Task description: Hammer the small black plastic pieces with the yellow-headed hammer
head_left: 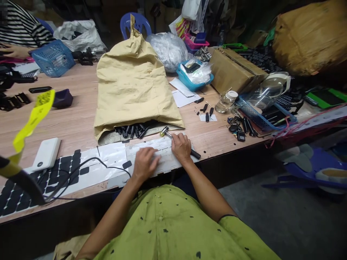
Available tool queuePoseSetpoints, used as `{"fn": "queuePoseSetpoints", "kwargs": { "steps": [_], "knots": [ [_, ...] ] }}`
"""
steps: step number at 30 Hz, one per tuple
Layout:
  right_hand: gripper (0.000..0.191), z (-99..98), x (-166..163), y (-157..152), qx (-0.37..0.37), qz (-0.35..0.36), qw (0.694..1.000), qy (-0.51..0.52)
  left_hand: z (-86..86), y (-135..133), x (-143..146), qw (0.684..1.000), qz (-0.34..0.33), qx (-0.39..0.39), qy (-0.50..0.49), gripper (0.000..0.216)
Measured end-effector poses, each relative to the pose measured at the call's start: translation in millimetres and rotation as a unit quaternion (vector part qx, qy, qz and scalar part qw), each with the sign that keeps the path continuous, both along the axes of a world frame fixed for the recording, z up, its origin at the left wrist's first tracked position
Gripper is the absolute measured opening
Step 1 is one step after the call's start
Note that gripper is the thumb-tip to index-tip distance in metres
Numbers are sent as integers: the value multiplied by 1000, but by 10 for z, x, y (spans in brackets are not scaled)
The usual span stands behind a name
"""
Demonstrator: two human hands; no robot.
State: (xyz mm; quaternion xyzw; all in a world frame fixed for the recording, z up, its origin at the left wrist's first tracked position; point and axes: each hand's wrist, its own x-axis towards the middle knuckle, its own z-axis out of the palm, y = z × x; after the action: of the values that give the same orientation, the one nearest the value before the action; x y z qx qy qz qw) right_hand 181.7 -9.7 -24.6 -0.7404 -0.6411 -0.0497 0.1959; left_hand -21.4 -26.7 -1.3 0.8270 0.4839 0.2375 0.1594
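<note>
My right hand (181, 147) is closed around the handle of a small hammer (166, 132), whose metal head rests on the table just beyond my fingers. My left hand (145, 163) lies palm down on a white board (159, 148) at the table's near edge, fingers curled and pressing on it. What lies under the left fingers is hidden. A tan paper sack (134, 76) lies just beyond the board, with several small black parts (131, 130) spilling from its open mouth.
A white power bank (46, 153), a black cable (89, 162) and a sheet of black squares (40, 180) lie left. Blue baskets (53, 57) (193, 77), a cardboard box (235, 68), a glass jar (226, 102) and small black key parts (238, 128) stand right. Another person's hand (15, 51) rests far left.
</note>
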Motion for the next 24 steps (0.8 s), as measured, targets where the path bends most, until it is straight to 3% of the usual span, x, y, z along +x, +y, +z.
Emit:
{"fn": "queuePoseSetpoints", "kwargs": {
  "steps": [3,7,12,16,19,24],
  "knots": [
    [26,11,-3,6,-11,-3,1000,-2,72,492,-5,984,176,0,4,26],
    [25,34,-14,14,-13,-3,1000,-3,51,910,-10,968,248,-9,16,18],
    [26,61,-25,18,-21,-4,1000,-3,24,861,-39,971,238,-10,28,12],
    [27,55,-23,12,-25,-6,1000,-5,35,617,-16,984,173,-13,38,15],
    [27,32,-13,13,-17,-6,1000,-3,-31,494,53,990,130,-29,40,14],
    [31,7,40,23,2,-2,999,33,-182,489,108,992,123,-32,5,14]
  ]
}}
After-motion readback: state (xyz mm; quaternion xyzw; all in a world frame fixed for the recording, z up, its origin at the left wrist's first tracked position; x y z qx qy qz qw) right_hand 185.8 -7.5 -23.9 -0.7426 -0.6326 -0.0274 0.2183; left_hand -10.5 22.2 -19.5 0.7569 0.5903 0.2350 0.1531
